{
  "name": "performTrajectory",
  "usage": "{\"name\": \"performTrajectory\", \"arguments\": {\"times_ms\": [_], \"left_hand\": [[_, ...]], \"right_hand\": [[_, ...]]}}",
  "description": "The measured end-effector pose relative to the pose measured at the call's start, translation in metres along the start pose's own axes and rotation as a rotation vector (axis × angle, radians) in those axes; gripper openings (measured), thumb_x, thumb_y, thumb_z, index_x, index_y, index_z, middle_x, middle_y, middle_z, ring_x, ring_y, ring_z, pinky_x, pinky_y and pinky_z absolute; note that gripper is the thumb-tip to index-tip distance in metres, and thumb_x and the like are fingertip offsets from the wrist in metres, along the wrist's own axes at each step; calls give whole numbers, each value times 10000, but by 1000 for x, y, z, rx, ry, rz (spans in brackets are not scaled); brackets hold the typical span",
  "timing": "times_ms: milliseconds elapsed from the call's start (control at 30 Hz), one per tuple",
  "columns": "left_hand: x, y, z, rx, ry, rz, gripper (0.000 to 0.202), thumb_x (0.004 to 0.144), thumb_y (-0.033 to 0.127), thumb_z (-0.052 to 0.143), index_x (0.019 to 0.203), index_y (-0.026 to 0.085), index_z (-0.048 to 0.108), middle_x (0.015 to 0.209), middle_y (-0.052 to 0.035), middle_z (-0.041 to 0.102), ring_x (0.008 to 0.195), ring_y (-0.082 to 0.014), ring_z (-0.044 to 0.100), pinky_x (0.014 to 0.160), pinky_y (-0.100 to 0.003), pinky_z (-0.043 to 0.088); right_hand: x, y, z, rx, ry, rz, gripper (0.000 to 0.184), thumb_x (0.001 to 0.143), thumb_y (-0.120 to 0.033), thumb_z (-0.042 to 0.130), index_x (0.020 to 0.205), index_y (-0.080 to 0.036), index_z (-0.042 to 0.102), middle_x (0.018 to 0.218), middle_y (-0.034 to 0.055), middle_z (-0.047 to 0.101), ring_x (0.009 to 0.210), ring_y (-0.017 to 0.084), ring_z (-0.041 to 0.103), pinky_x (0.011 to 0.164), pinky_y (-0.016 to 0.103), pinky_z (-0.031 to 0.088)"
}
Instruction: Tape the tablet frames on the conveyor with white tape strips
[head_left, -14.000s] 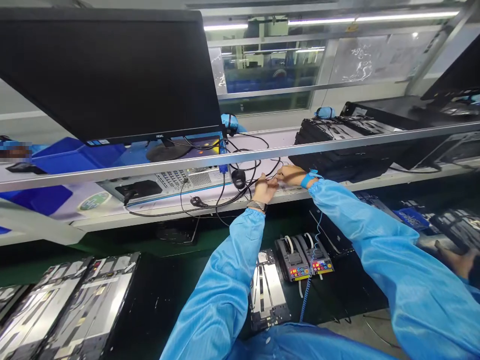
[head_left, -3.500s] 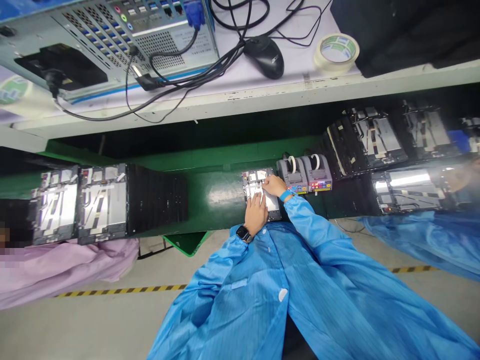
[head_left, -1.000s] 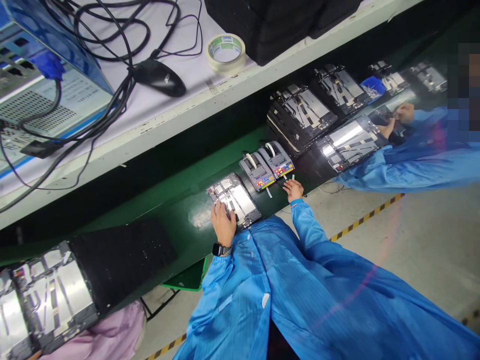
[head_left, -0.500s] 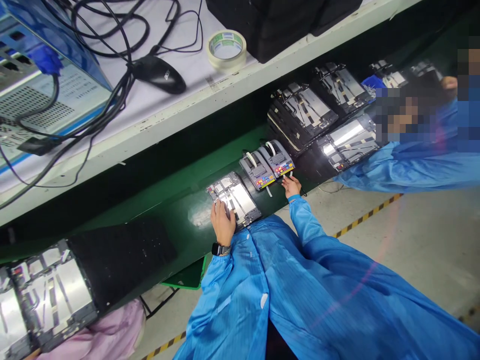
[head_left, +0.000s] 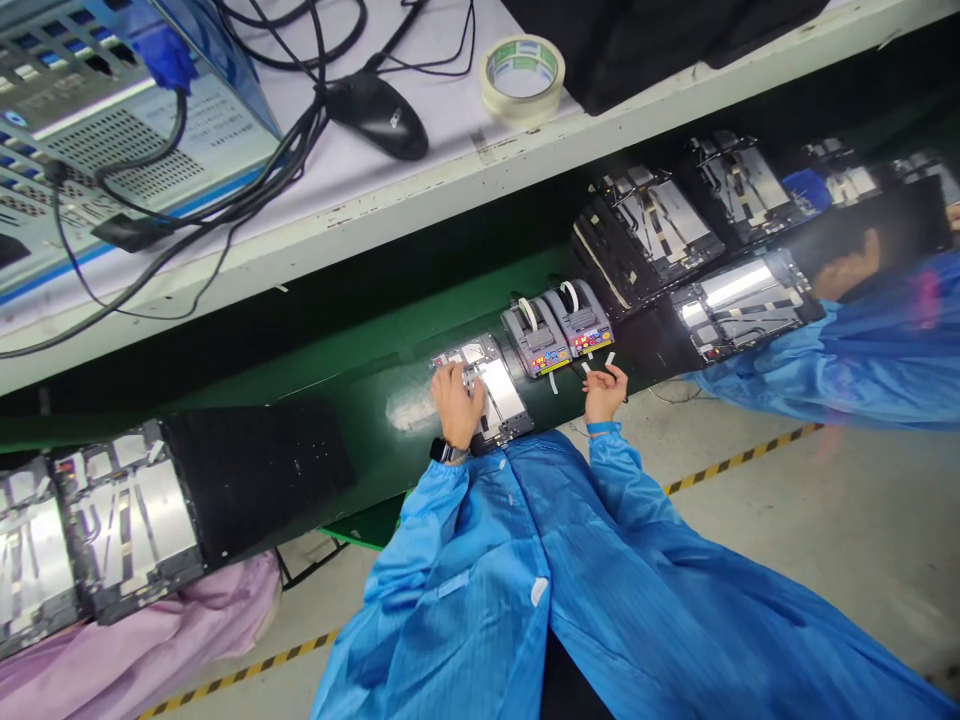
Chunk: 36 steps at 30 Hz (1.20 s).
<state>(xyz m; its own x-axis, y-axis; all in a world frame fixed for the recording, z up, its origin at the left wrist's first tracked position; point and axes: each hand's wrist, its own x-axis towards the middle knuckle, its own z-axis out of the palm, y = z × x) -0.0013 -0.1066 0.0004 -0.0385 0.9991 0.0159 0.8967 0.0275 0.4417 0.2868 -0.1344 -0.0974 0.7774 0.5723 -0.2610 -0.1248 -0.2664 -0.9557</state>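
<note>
My left hand [head_left: 456, 405] lies on the upper left part of an opened tablet-like device [head_left: 504, 390], its fingers apart and partly covering the parts inside. Silver panels and black edges show on the device. To its right stand two grey tape dispensers [head_left: 537, 338], side by side, each with a white roll and lit displays. A short white strip [head_left: 553, 382] sticks out below the left one. Just in front of the right dispenser [head_left: 579, 320], my right hand [head_left: 604, 394] has its fingertips closed on a small strip of white tape [head_left: 610, 359].
Stacked opened devices [head_left: 652, 230] stand at the back right, near a co-worker's blue sleeve [head_left: 765, 370]. More devices [head_left: 131, 510] lie at left beside a black mat [head_left: 255, 480]. A white shelf [head_left: 360, 215] overhead carries cables, a mouse [head_left: 379, 115] and a tape roll [head_left: 523, 80].
My right hand has drawn back from the right dispenser with a tape strip at its fingertips. My left hand has shifted farther up the device. The whole view has swung slightly.
</note>
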Motion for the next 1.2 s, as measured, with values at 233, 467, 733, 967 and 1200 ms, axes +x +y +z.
{"name": "performTrajectory", "arguments": {"times_ms": [233,467,733,967,1200], "left_hand": [[75,11,18,154,-206,34,599,932,468,626,1444,178,511,1542,-181,497,1489,-357,355,1254,-565,181],[93,3,16,176,-365,-21,563,920,469,629,1412,209,545,1421,-159,619,1336,-352,519,1170,-537,296],[101,12,12,236,-404,9,552,875,450,650,1359,193,582,1355,-172,646,1272,-373,561,1077,-492,365],[103,16,7,232,-429,19,517,874,434,644,1329,193,604,1327,-172,655,1253,-383,573,1051,-498,384],[102,14,11,202,-394,25,487,897,420,636,1322,181,626,1319,-189,653,1266,-393,562,1058,-505,396]], "right_hand": [[-40,-65,75,-299,-540,-441,683,892,-337,668,1478,-234,332,1171,85,619,883,172,656,752,305,579],[-24,-97,160,-722,-1000,-840,819,898,-172,663,1608,-235,259,1405,154,525,1287,312,553,1070,469,499],[-6,-112,176,-954,-1218,-1027,973,850,-169,768,1634,-247,197,1358,164,546,1285,349,555,1057,513,482],[-8,-125,185,-1048,-1276,-1076,1006,853,-167,766,1646,-253,153,1370,163,528,1271,341,554,1048,497,470],[-6,-123,185,-1044,-1288,-1037,984,853,-215,785,1634,-235,186,1329,150,542,1250,324,567,1027,458,481]]}}
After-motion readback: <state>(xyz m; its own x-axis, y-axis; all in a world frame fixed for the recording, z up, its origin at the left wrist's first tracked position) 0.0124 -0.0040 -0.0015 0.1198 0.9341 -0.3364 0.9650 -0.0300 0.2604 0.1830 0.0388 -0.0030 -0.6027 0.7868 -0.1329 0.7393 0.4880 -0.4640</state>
